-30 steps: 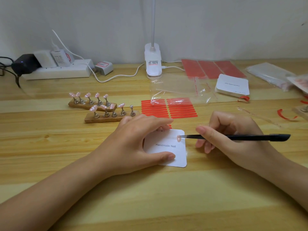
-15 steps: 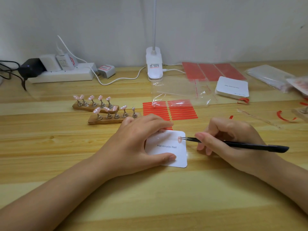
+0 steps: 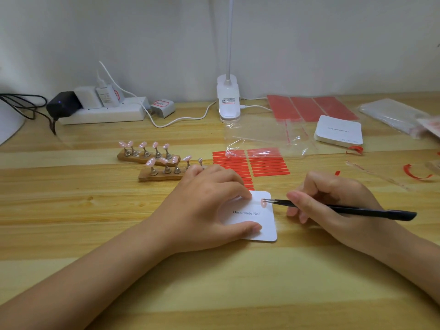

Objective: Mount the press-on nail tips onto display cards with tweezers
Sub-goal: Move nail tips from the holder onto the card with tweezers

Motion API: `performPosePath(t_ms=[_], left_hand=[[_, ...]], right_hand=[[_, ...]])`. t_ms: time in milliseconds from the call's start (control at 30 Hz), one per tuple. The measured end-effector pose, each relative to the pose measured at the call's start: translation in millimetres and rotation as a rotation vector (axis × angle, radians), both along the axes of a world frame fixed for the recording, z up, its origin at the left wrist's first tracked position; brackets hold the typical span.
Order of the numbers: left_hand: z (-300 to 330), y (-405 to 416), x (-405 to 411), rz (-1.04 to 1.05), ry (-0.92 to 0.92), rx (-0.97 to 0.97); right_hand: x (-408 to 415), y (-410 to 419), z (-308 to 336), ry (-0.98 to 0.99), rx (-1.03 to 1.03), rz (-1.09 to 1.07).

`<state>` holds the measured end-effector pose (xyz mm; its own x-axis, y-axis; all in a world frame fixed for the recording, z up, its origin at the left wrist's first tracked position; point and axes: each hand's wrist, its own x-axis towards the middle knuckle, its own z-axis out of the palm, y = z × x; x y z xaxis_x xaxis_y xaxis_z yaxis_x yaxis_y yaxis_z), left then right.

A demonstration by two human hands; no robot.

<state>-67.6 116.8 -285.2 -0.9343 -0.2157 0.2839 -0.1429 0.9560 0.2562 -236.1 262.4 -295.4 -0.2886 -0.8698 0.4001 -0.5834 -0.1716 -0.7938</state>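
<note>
pink nail tip (image 3: 263, 203) sits at the display card (image 3: 252, 216) right edge, pinched by black tweezers (image 3: 333, 208) the right hand (image 3: 333, 206) grips. left hand (image 3: 207, 206) presses the card flat; slackening could skew placement.

Nail tip (image 3: 263, 203) on card (image 3: 259, 225) — stands (image 3: 152, 160) behind-left.

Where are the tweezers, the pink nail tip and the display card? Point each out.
tweezers (image 3: 345, 209), head view, middle of the black shaft.
pink nail tip (image 3: 263, 203), head view, its centre.
display card (image 3: 256, 222), head view, bare white face.
</note>
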Motion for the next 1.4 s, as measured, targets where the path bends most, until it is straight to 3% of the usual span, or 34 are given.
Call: performPosePath(t_ms=[167, 333, 500, 600, 733, 1067, 1300, 1400], left_hand=[[5, -5, -2, -0.025, 0.005, 0.094], [13, -21, 15, 0.024, 0.193, 0.05], [13, -44, 50, 0.372, 0.393, 0.132], [4, -57, 64, 0.573, 0.366, 0.198], [-5, -70, 69, 0.679, 0.295, 0.269], [-2, -69, 64, 0.566, 0.246, 0.395], [7, -58, 58, 0.465, 0.382, 0.339], [10, -56, 46, 0.439, 0.405, 0.352]], right_hand=[[1, -1, -1, -0.01, -0.01, -0.006], [1, -1, 1, -0.009, -0.009, -0.027], [-3, -2, 2, -0.061, -0.12, -0.104], [0, -3, 4, -0.062, -0.139, -0.099], [1, -4, 5, -0.031, -0.145, -0.079], [-4, -3, 2, 0.123, -0.1, -0.102], [-3, -5, 3, 0.16, -0.104, -0.111], [-5, -6, 1, 0.088, -0.083, -0.107]])
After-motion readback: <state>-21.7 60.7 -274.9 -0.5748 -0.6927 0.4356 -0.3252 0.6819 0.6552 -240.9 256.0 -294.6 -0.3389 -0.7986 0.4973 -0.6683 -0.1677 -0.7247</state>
